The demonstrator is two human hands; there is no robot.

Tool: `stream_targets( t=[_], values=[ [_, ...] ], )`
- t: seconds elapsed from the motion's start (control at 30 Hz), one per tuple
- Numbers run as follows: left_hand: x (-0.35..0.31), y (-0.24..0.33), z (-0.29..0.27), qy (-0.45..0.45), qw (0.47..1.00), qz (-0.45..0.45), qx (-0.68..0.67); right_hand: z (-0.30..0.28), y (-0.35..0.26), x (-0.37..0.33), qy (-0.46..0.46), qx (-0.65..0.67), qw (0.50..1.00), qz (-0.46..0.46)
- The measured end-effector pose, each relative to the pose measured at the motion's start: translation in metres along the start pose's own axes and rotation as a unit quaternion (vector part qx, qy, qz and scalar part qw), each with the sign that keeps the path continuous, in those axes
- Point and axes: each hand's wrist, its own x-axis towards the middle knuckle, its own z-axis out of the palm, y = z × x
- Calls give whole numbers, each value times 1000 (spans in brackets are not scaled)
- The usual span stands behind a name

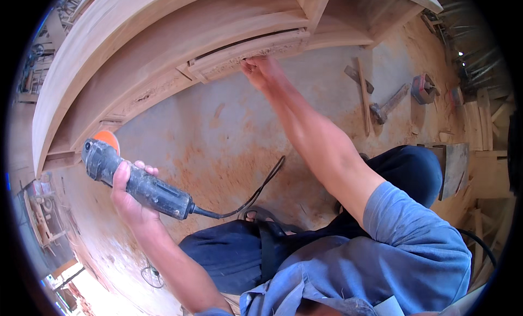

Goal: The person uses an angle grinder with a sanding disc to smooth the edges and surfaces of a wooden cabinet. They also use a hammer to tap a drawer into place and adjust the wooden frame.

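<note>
My left hand [131, 193] is wrapped round the body of a dusty dark angle grinder [144, 179]. An orange disc [108, 140] shows at its head, close to the left end of a curved wooden furniture piece [163, 49]. From its rear end a black power cord [239, 208] runs to the right. My right arm reaches forward, and my right hand [259, 68] is closed at the lower edge of a rough carved wooden rail [234, 65] on that piece. Whatever those fingers hold, if anything, is hidden. A dark slot runs along the wood above the rail.
On the dusty floor [218, 125] at right lie a hammer [389, 104], a thin wood strip [363, 95] and a flat blade-like piece [357, 79]. A small reddish box [423, 88] stands beyond the hammer. Wood boards [482, 119] are stacked at the far right.
</note>
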Motion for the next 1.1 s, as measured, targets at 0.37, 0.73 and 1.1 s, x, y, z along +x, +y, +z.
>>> stream_targets(
  t=[0.37, 0.73, 1.1],
  values=[
    [1, -4, 5, -32, 999, -2, -43, -6, -6, 28, -61, -9, 998, 13],
    [2, -8, 9, -70, 997, 4, -18, -26, 5, 48, -195, 32, 979, -49],
    [0, 1, -2, -34, 999, -3, 27, 4, 12, 19, -135, 58, 987, -57]
  ],
)
